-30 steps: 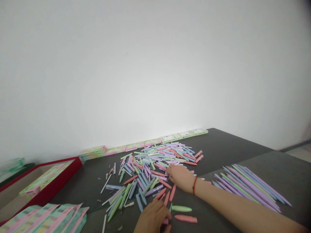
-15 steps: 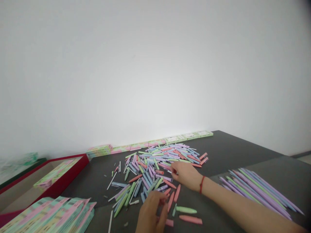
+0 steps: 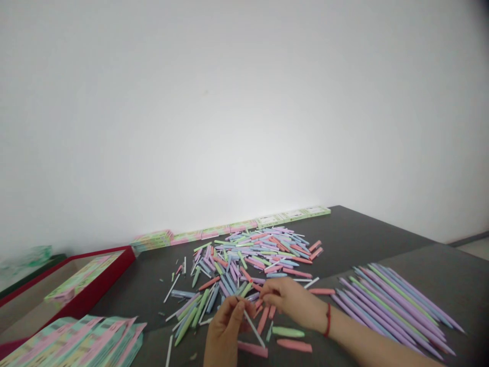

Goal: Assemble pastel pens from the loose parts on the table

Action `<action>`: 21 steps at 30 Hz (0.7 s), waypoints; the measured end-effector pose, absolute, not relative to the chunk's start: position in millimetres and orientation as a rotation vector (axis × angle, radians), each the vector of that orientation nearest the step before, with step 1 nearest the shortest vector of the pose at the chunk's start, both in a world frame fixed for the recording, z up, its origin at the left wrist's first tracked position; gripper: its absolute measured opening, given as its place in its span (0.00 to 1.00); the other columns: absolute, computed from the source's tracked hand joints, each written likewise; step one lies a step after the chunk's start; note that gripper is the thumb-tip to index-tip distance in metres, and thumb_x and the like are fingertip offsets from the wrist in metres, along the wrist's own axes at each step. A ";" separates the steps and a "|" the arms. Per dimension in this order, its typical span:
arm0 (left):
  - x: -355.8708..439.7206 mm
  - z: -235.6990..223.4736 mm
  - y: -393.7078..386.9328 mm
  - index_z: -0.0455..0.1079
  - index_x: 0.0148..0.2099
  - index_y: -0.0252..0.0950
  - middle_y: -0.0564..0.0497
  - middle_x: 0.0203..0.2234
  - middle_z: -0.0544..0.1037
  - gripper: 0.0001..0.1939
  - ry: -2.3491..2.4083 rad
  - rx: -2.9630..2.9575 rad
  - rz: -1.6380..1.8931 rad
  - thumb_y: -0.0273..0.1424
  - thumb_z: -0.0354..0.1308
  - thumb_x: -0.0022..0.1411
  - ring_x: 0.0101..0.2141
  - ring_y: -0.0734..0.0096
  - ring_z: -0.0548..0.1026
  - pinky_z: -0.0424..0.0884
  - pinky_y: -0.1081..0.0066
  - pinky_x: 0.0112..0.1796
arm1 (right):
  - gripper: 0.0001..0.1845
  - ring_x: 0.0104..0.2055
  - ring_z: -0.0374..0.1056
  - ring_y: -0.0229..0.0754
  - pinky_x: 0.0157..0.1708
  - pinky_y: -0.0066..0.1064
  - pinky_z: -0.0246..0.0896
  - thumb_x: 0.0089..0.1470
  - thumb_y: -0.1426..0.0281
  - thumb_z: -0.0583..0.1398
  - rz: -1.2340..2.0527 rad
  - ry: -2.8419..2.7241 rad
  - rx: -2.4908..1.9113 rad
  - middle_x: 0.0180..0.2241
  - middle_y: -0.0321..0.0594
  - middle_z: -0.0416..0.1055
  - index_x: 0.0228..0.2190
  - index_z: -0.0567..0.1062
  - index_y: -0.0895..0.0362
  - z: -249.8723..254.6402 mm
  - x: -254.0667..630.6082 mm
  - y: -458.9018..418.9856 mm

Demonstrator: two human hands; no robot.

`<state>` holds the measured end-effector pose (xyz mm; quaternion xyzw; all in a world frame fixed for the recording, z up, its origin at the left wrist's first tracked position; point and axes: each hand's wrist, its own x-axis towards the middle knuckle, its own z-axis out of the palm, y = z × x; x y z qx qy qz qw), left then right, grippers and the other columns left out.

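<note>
A heap of pastel pen parts (image 3: 248, 260) in pink, purple, blue and green, with thin white refills among them, lies on the dark table (image 3: 355, 234). My left hand (image 3: 223, 331) is closed around a pink pen piece near the front edge. My right hand (image 3: 288, 300), with a red string at the wrist, pinches a thin white refill (image 3: 252, 329) whose upper end sits at the left hand's fingertips. Both hands meet just in front of the heap.
A row of assembled pens (image 3: 397, 303) lies at the right. A red-rimmed tray (image 3: 80, 300) with printed cards stands at the left, and a fan of printed packets (image 3: 76, 341) lies at the front left. Flat boxes (image 3: 237, 227) line the wall.
My right hand drew back from the heap toward me with a white refill. My left hand rose from the table and met it.
</note>
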<state>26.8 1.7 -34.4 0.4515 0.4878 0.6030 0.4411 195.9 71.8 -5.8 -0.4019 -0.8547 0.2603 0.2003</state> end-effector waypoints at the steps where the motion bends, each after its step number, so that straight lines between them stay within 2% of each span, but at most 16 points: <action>1: 27.5 -35.6 1.7 0.68 0.29 0.38 0.58 0.18 0.70 0.19 1.185 1.073 1.466 0.50 0.59 0.54 0.18 0.76 0.64 0.62 0.78 0.19 | 0.09 0.32 0.67 0.38 0.31 0.25 0.57 0.52 0.76 0.54 0.647 -2.384 -1.169 0.30 0.37 0.73 0.30 0.74 0.59 -6.3 200.8 83.3; 3: 29.2 -37.9 1.3 0.66 0.31 0.38 0.62 0.12 0.62 0.22 1.136 1.013 1.404 0.53 0.57 0.53 0.12 0.81 0.54 0.52 0.81 0.14 | 0.08 0.36 0.67 0.42 0.36 0.28 0.56 0.49 0.79 0.55 0.539 -2.412 -1.231 0.32 0.41 0.74 0.29 0.74 0.60 -9.0 207.6 104.9; 6: 30.5 -40.4 0.9 0.66 0.33 0.37 0.66 0.12 0.54 0.24 1.075 0.972 1.357 0.54 0.59 0.51 0.13 0.85 0.44 0.42 0.83 0.13 | 0.08 0.38 0.68 0.45 0.39 0.31 0.56 0.46 0.81 0.56 0.461 -2.506 -1.256 0.32 0.43 0.74 0.28 0.74 0.59 -16.6 206.8 124.8; 11: 28.6 -46.4 2.9 0.66 0.33 0.37 0.65 0.12 0.55 0.21 0.966 1.018 1.284 0.51 0.56 0.56 0.12 0.86 0.42 0.39 0.82 0.13 | 0.11 0.43 0.68 0.50 0.42 0.35 0.56 0.45 0.82 0.56 0.463 -2.582 -1.256 0.38 0.50 0.74 0.31 0.74 0.61 -21.2 191.9 129.9; 14: 28.9 -51.2 4.6 0.65 0.34 0.37 0.65 0.13 0.56 0.21 1.012 1.053 1.277 0.51 0.56 0.56 0.13 0.85 0.44 0.40 0.81 0.14 | 0.10 0.42 0.68 0.50 0.41 0.35 0.57 0.43 0.83 0.56 0.540 -2.504 -1.282 0.36 0.51 0.73 0.29 0.73 0.61 -13.9 189.9 129.1; 16: 30.0 -52.5 5.3 0.66 0.35 0.36 0.64 0.14 0.56 0.23 1.052 1.081 1.296 0.53 0.57 0.54 0.15 0.84 0.47 0.43 0.81 0.16 | 0.07 0.38 0.68 0.47 0.37 0.33 0.58 0.44 0.81 0.57 0.636 -2.408 -1.281 0.31 0.46 0.72 0.27 0.71 0.60 -7.3 191.4 124.2; 18: 31.3 -51.6 4.9 0.67 0.36 0.36 0.64 0.14 0.56 0.25 1.080 1.124 1.297 0.54 0.56 0.53 0.16 0.83 0.49 0.44 0.80 0.17 | 0.04 0.29 0.66 0.41 0.30 0.29 0.58 0.48 0.77 0.55 0.793 -2.302 -1.252 0.24 0.38 0.68 0.27 0.68 0.58 -2.2 192.0 112.5; 21: 32.7 -48.1 2.2 0.68 0.36 0.35 0.63 0.14 0.56 0.26 1.127 1.198 1.251 0.55 0.53 0.56 0.16 0.81 0.49 0.43 0.79 0.18 | 0.07 0.18 0.55 0.34 0.19 0.24 0.53 0.56 0.71 0.47 1.057 -2.144 -1.177 0.18 0.29 0.58 0.30 0.64 0.56 -1.3 188.0 83.6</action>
